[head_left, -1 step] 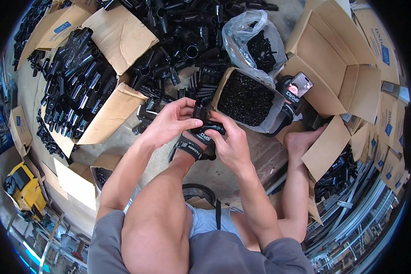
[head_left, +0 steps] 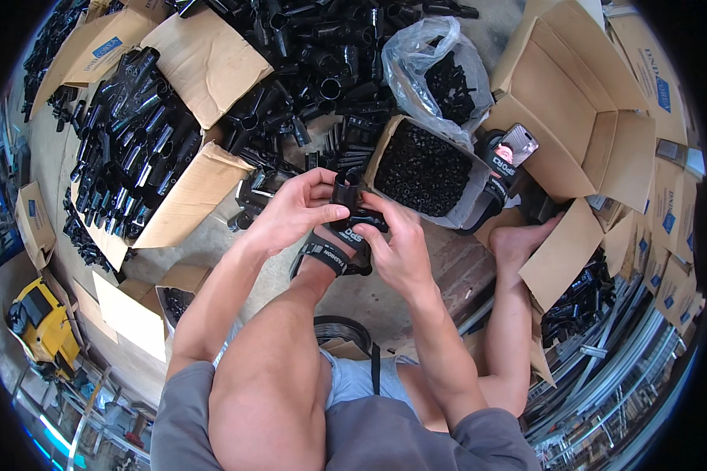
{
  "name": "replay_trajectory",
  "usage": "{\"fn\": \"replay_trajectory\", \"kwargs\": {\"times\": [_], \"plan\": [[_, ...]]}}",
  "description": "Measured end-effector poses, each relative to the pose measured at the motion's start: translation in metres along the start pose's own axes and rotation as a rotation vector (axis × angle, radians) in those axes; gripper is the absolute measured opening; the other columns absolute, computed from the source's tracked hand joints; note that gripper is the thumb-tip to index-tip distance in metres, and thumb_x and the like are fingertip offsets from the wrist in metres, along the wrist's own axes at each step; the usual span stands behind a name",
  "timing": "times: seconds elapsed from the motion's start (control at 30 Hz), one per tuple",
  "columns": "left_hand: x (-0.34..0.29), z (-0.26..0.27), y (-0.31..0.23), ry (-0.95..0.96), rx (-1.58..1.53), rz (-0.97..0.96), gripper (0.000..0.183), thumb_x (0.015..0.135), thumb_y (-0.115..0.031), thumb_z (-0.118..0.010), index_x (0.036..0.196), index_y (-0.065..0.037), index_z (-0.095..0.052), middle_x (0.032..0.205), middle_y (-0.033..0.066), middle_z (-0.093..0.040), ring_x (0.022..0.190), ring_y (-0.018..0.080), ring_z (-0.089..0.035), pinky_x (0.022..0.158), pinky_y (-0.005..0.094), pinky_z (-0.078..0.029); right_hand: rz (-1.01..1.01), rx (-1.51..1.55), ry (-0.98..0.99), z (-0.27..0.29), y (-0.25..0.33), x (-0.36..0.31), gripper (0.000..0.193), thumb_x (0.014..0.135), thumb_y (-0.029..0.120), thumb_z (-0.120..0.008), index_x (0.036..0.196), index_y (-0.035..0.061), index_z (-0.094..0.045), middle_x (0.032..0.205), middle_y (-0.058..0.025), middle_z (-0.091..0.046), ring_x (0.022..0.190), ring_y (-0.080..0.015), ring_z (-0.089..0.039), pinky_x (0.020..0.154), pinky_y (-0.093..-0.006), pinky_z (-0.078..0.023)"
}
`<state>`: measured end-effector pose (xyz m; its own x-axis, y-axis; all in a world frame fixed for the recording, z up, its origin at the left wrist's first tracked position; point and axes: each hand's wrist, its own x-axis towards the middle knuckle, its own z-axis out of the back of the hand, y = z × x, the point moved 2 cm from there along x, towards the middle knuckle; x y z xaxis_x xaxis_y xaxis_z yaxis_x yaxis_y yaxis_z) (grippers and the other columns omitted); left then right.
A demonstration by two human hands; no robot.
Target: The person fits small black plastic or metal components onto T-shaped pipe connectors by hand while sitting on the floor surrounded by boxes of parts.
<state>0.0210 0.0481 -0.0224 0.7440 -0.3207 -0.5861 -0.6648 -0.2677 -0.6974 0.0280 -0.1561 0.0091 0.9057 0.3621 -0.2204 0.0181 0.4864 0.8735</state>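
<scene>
Between my hands, above my left foot, is a black tubular plastic fitting [head_left: 346, 192] with its round open end facing up. My left hand [head_left: 305, 202] is closed around the upright tube, thumb across its near side. My right hand [head_left: 394, 235] pinches the fitting's lower right part between thumb and fingers; whether a separate small piece is there I cannot make out. A strapped black sandal [head_left: 326, 255] on my left foot lies just below. To the right of my hands stands a lined box [head_left: 481, 182] full of small black pieces.
A cardboard box [head_left: 184, 206] heaped with black tubular parts stands at left, with a pile of similar parts [head_left: 322, 47] behind. A clear plastic bag [head_left: 416, 74] holds small black pieces. Right are an open carton [head_left: 562, 125], a phone [head_left: 518, 145] and metal bars [head_left: 605, 369].
</scene>
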Motion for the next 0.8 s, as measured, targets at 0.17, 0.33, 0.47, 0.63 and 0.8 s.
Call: {"fn": "replay_trajectory", "kwargs": {"times": [0.17, 0.33, 0.47, 0.63, 0.8], "plan": [[0.000, -0.005, 0.008, 0.023, -0.003, -0.037, 0.034, 0.094, -0.003, -0.070, 0.127, 0.001, -0.060, 0.119, 0.0069, -0.070, 0.111, 0.0128, -0.064, 0.099, 0.0295, -0.051, -0.073, 0.052, 0.059, 0.003, -0.002, -0.006, 0.040, 0.088, 0.011, -0.075, 0.125, -0.0008, -0.066, 0.116, -0.0212, -0.071, 0.104, -0.0373, -0.070, 0.088, -0.0408, -0.055], [-0.001, -0.011, 0.006, 0.037, 0.047, 0.006, 0.034, 0.095, -0.002, -0.069, 0.127, 0.001, -0.061, 0.120, 0.0070, -0.070, 0.112, 0.0121, -0.064, 0.099, 0.0295, -0.051, -0.137, 0.085, 0.091, 0.007, -0.001, -0.003, 0.036, 0.087, 0.009, -0.075, 0.120, -0.0020, -0.069, 0.115, -0.0223, -0.071, 0.105, -0.0376, -0.070, 0.089, -0.0403, -0.055], [-0.004, -0.012, 0.009, 0.033, 0.096, 0.035, 0.033, 0.094, -0.001, -0.069, 0.126, 0.001, -0.062, 0.121, 0.0080, -0.069, 0.112, 0.0123, -0.064, 0.098, 0.0301, -0.052, -0.054, 0.069, 0.089, 0.005, -0.004, -0.003, 0.036, 0.086, 0.009, -0.075, 0.120, -0.0026, -0.069, 0.116, -0.0230, -0.071, 0.105, -0.0374, -0.069, 0.089, -0.0404, -0.055], [-0.002, -0.015, 0.017, -0.041, -0.049, 0.005, 0.039, 0.093, -0.004, -0.072, 0.130, 0.000, -0.060, 0.121, 0.0098, -0.070, 0.116, 0.0155, -0.064, 0.103, 0.0325, -0.050, -0.120, 0.177, -0.058, 0.015, -0.019, 0.006, 0.028, 0.090, 0.010, -0.073, 0.116, -0.0010, -0.072, 0.112, -0.0164, -0.073, 0.103, -0.0256, -0.071, 0.089, -0.0359, -0.055], [-0.004, -0.009, 0.018, -0.097, -0.095, -0.027, 0.046, 0.094, -0.013, -0.073, 0.135, 0.000, -0.056, 0.124, 0.0100, -0.070, 0.118, 0.0168, -0.063, 0.105, 0.0345, -0.049, -0.047, -0.045, -0.618, 0.082, -0.071, 0.084, 0.022, 0.101, 0.017, -0.064, 0.108, -0.0019, -0.073, 0.098, -0.0125, -0.076, 0.086, -0.0178, -0.070, 0.079, -0.0326, -0.054]]}}
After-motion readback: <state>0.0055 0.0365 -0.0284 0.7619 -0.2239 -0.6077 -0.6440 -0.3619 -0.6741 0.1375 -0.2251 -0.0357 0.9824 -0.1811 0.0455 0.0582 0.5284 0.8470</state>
